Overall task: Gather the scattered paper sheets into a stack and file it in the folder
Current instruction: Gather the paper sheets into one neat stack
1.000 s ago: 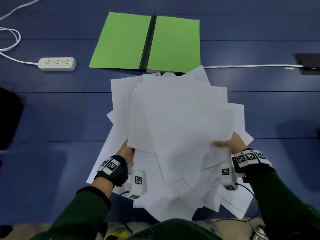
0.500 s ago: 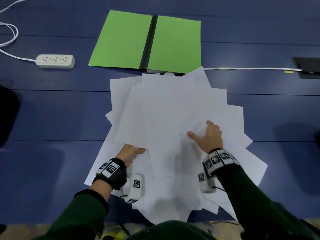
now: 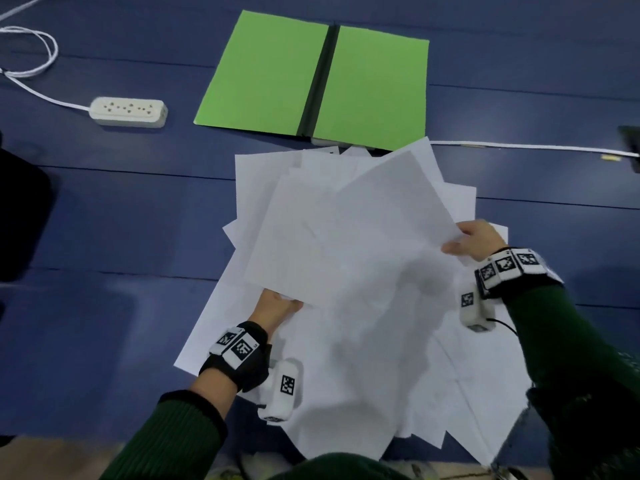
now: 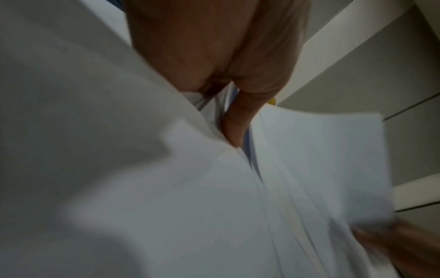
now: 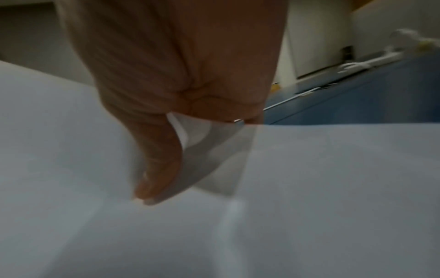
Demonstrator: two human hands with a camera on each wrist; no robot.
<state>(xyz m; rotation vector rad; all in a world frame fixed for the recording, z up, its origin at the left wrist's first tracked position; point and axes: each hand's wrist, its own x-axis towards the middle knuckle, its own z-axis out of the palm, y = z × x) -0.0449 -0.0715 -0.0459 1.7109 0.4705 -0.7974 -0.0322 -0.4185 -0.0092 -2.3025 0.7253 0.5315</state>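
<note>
My left hand (image 3: 277, 308) and right hand (image 3: 476, 242) pinch opposite edges of a fanned bundle of paper sheets (image 3: 346, 237), lifted over loose sheets just below the open green folder (image 3: 311, 77) on the desk (image 3: 104, 220).

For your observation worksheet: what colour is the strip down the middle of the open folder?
Black, running between the two bright green panels of the open folder; the head view shows it best.

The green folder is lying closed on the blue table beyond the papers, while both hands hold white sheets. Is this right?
Not quite. The green folder lies open, both covers flat either side of its dark spine, as the head view shows. The rest holds: left hand and right hand grip white sheets.
</note>
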